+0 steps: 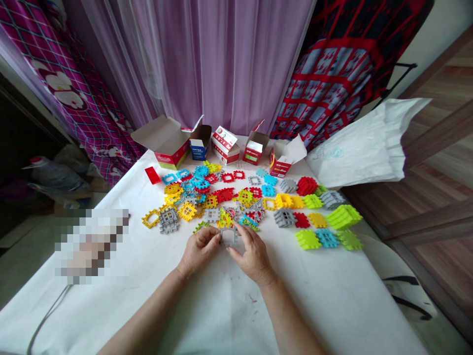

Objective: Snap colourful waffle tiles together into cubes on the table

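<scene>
A grey square interlocking plastic block (229, 236) stands on edge between my hands, just above the white-covered table (229, 315). My left hand (199, 250) pinches its left side, and my right hand (251, 252) holds its right side. Directly beyond the hands lies a loose spread of multicoloured waffle-style blocks (210, 199) in yellow, blue, red and grey. A yellow-and-green block (224, 219) lies closest to my fingers. To the right, lime green blocks (340, 217) and other sorted blocks are grouped in small stacks.
Several opened cardboard toy boxes (201, 143) line the table's far edge, with a white paper bag (360, 143) to the right. A red card (152, 175) lies at the far left. A pixelated patch (90, 244) hides part of the table's left side.
</scene>
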Action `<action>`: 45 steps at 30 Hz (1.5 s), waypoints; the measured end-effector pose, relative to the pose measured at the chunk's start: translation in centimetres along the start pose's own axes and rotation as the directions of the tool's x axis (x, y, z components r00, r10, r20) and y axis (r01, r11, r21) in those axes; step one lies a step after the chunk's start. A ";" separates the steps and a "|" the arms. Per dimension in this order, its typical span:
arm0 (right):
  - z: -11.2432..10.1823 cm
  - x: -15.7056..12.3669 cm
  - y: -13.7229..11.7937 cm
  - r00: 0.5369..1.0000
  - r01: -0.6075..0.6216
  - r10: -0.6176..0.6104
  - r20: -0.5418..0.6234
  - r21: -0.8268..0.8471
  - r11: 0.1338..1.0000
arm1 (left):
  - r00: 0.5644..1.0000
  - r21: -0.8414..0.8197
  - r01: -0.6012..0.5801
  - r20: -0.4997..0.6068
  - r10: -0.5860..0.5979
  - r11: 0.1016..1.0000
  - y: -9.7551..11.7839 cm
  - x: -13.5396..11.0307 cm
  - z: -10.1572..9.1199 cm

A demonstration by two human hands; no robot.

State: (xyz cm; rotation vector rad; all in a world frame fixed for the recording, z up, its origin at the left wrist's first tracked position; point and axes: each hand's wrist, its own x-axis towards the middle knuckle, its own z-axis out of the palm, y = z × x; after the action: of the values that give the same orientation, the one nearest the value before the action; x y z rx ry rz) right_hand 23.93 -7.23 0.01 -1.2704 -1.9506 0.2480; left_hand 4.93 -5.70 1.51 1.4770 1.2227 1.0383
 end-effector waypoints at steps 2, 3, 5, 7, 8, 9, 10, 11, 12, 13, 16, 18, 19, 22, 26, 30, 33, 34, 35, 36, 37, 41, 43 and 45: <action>0.1 -0.1 0.1 1.000 -0.006 0.006 0.010 0.004 1.000 | 1.000 0.020 -0.011 -0.002 0.011 1.000 -0.1 0.0 0.0; 0.0 -0.1 0.1 1.000 -0.005 0.005 0.012 0.003 1.000 | 1.000 0.034 -0.019 -0.006 0.019 0.999 -0.2 0.0 0.0; -0.1 -0.1 0.1 1.000 -0.002 0.002 0.014 -0.019 1.000 | 0.999 0.063 -0.033 -0.011 0.034 0.997 -0.6 -0.1 0.0; -0.4 0.1 0.0 1.000 0.005 -0.003 0.018 -0.069 0.998 | 0.999 0.086 -0.043 -0.018 0.044 0.995 -1.1 -0.1 0.1; -0.5 0.2 -0.1 1.000 0.014 -0.012 0.023 -0.100 0.995 | 0.999 0.095 -0.047 -0.021 0.050 0.994 -1.3 -0.1 0.1; -0.7 0.3 -0.3 0.999 0.028 -0.024 0.032 -0.131 0.991 | 0.998 0.104 -0.054 -0.024 0.057 0.993 -1.5 -0.1 0.2; -0.9 0.4 -0.5 0.998 0.047 -0.040 0.043 -0.160 0.986 | 0.997 0.111 -0.063 -0.029 0.066 0.992 -1.7 -0.1 0.2; -1.0 0.5 -0.7 0.997 0.065 -0.055 0.058 -0.185 0.981 | 0.997 0.115 -0.071 -0.034 0.075 0.991 -1.8 -0.1 0.3; -1.1 0.7 -1.0 0.995 0.080 -0.066 0.072 -0.206 0.975 | 0.996 0.116 -0.078 -0.038 0.083 0.990 -1.9 -0.1 0.3; -1.2 0.8 -1.3 0.994 0.086 -0.069 0.083 -0.224 0.971 | 0.995 0.117 -0.085 -0.040 0.091 0.989 -1.9 0.0 0.3; -1.6 1.1 -2.1 0.993 0.065 -0.037 0.111 -0.260 0.963 | 0.993 0.138 -0.109 -0.027 0.114 0.984 -1.5 0.0 0.2; -2.2 1.7 -2.1 0.989 0.057 -0.018 0.144 -0.272 0.961 | 0.992 0.156 -0.123 -0.007 0.125 0.980 -1.2 -0.1 0.1; -2.7 2.2 -1.8 0.987 0.057 -0.012 0.157 -0.281 0.958 | 0.992 0.157 -0.126 -0.008 0.129 0.979 -1.0 -0.1 0.0; -5.2 5.0 0.2 0.988 0.032 0.023 0.154 -0.345 0.938 | 0.985 0.143 -0.144 -0.073 0.156 0.979 -0.8 -0.3 -0.4; -8.9 11.3 4.6 0.963 -0.064 0.177 0.201 -0.469 0.881 | 0.970 0.159 -0.167 -0.152 0.191 0.973 -0.9 -0.2 -0.9; -9.7 17.5 8.5 0.892 -0.103 0.339 0.300 -0.594 0.798 | 0.969 0.161 -0.160 -0.165 0.187 0.974 -1.0 0.2 -1.0; -8.6 20.6 10.4 0.846 -0.056 0.376 0.379 -0.637 0.769 | 0.968 0.153 -0.159 -0.169 0.185 0.975 -1.1 0.4 -1.0; -8.1 21.3 10.8 0.831 -0.040 0.384 0.402 -0.645 0.763 | 0.968 0.151 -0.161 -0.170 0.186 0.975 -1.2 0.4 -1.0; -7.6 22.0 11.2 0.818 -0.028 0.392 0.420 -0.652 0.758 | 0.968 0.150 -0.162 -0.169 0.187 0.975 -1.2 0.4 -1.0; -7.1 22.5 11.6 0.807 -0.021 0.402 0.433 -0.658 0.752 | 0.968 0.149 -0.162 -0.167 0.186 0.975 -1.3 0.4 -1.0; -6.7 23.0 11.9 0.796 -0.019 0.412 0.443 -0.663 0.748 | 0.969 0.150 -0.161 -0.164 0.186 0.975 -1.3 0.4 -1.0; -5.7 24.1 12.6 0.766 -0.010 0.437 0.472 -0.671 0.742 | 0.965 0.164 -0.173 -0.167 0.200 0.971 -1.2 0.5 -1.0; -5.4 24.4 12.7 0.752 -0.002 0.447 0.485 -0.676 0.737 | 0.960 0.167 -0.196 -0.169 0.223 0.966 -1.2 0.5 -1.0; -5.3 24.5 12.7 0.739 0.004 0.459 0.493 -0.685 0.729 | 0.956 0.168 -0.216 -0.165 0.243 0.962 -1.1 0.5 -1.0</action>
State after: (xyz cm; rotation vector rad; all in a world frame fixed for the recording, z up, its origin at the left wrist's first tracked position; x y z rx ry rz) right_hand 31.54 18.26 9.03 -2.1412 -2.5756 0.1350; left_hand 3.81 -4.94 0.70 1.6996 1.3021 1.2876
